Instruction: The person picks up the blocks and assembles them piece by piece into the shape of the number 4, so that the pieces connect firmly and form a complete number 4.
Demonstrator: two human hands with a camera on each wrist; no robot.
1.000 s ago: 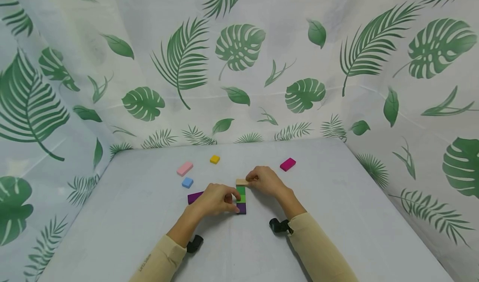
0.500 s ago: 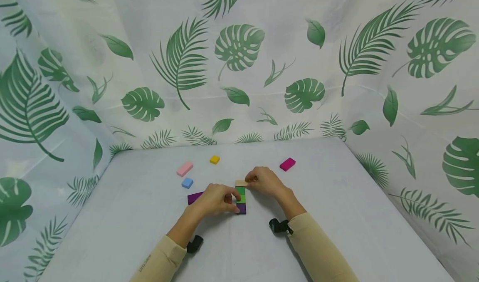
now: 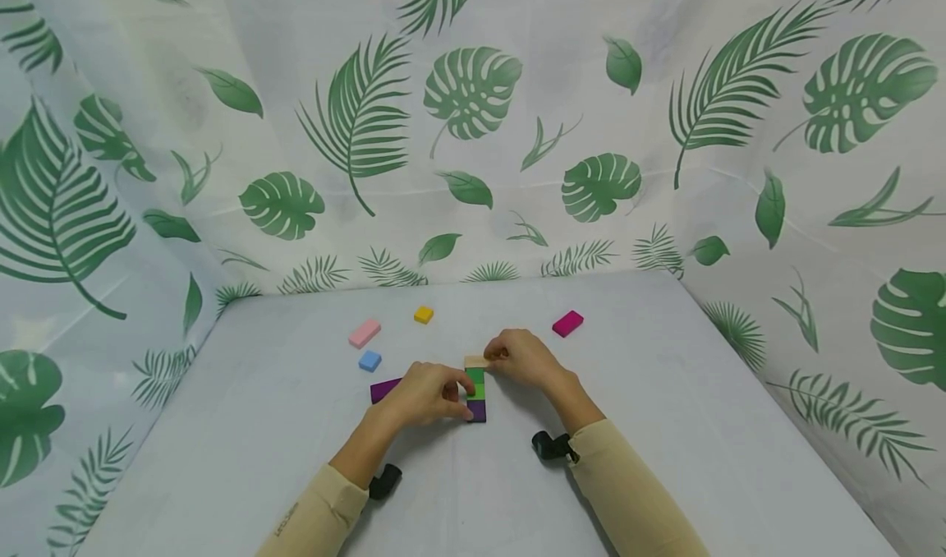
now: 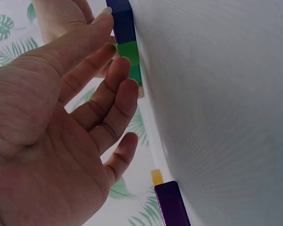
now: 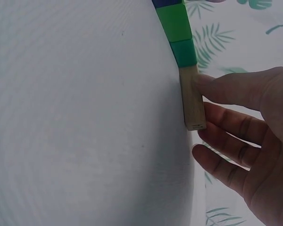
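Note:
A straight row of blocks lies on the table: a dark purple block (image 3: 476, 411) nearest, then a light green block (image 3: 479, 392), a darker green block (image 3: 475, 374) and a plain wooden block (image 3: 475, 361) set crosswise at the far end. My left hand (image 3: 424, 394) is at the row's left side, thumb tip at the dark purple block and index fingertip at the light green one. Its other fingers bend loosely. My right hand (image 3: 523, 356) pinches the right end of the wooden block, thumb on its near side (image 5: 193, 101); the index fingertip is partly hidden.
A long purple block (image 3: 385, 389) lies partly behind my left hand. Farther back are a blue block (image 3: 370, 361), a pink block (image 3: 365, 333) and a yellow block (image 3: 424, 315). A magenta block (image 3: 567, 324) lies at the back right. Leaf-printed cloth (image 3: 473, 212) borders the table.
The far end of the row, with the wooden block and right fingertips, shifts very slightly. Both hands otherwise keep their places, and the loose blocks stay put.

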